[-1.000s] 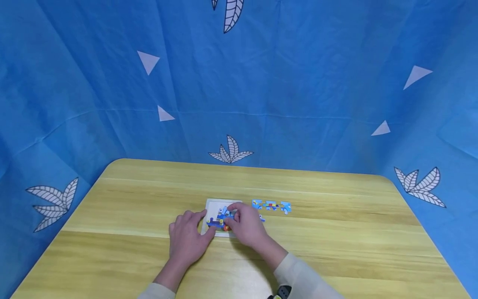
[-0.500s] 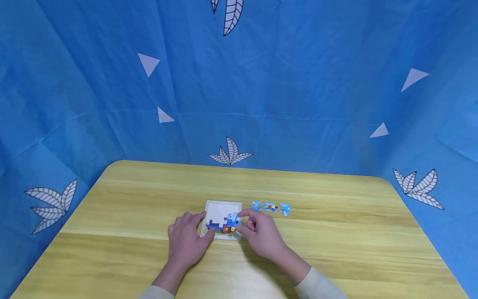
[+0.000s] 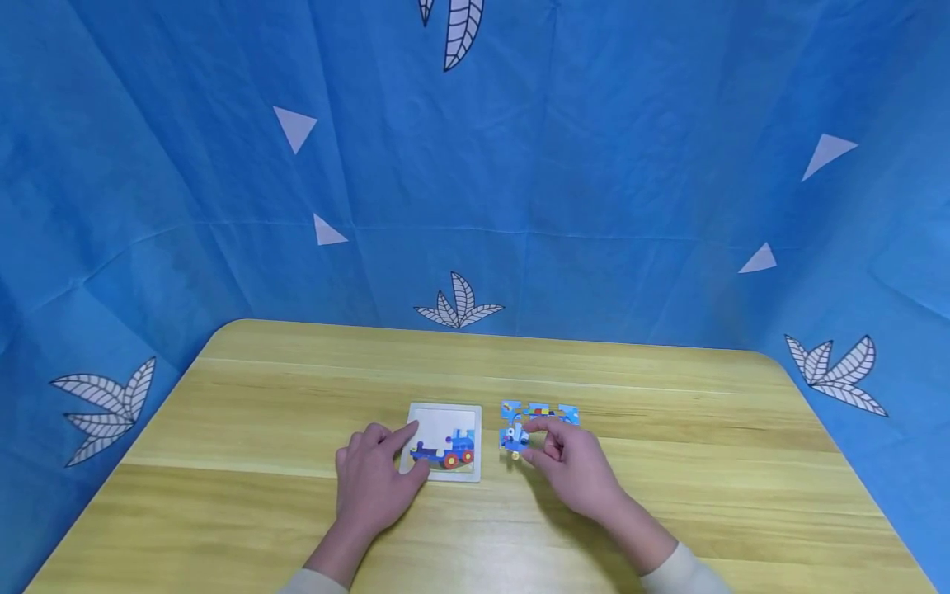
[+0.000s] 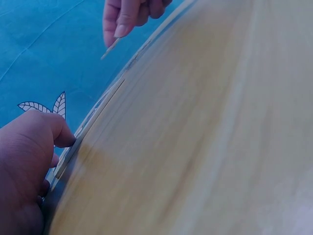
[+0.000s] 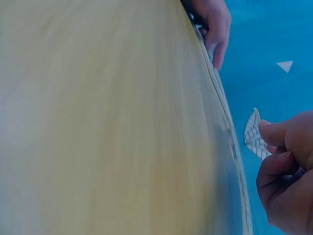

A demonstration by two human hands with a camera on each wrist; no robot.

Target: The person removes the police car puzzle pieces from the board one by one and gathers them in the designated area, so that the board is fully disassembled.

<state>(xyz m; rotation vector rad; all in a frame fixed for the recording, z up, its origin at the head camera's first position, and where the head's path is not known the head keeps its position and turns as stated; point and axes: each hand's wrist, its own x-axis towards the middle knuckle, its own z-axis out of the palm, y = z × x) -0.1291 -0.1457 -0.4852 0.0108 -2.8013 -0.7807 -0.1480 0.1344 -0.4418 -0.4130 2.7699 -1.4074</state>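
Observation:
A jigsaw puzzle tray (image 3: 478,422) with a pale rim lies on the table, showing a blue train with red wheels along its lower part. My left hand (image 3: 373,483) rests at the tray's left side, index fingertip and thumb over the rim and the other fingers beside it. Right of the tray, my right hand (image 3: 579,472) pinches a blue jigsaw piece (image 3: 515,443) with a yellow wheel between thumb and index finger. In the left wrist view this piece (image 4: 110,48) appears edge-on, above the tabletop. The right wrist view shows the right hand (image 5: 291,166) with fingers curled and the piece mostly hidden.
Several loose jigsaw pieces (image 3: 540,409) lie in a row behind the right hand, partly covered by it. The wooden table (image 3: 297,388) has rounded far corners. A blue patterned cloth (image 3: 594,165) hangs behind it.
The right hand has moved from over the tray to the right with a pinched piece, uncovering the train's right part. The left hand stays nearly still at the tray's left edge.

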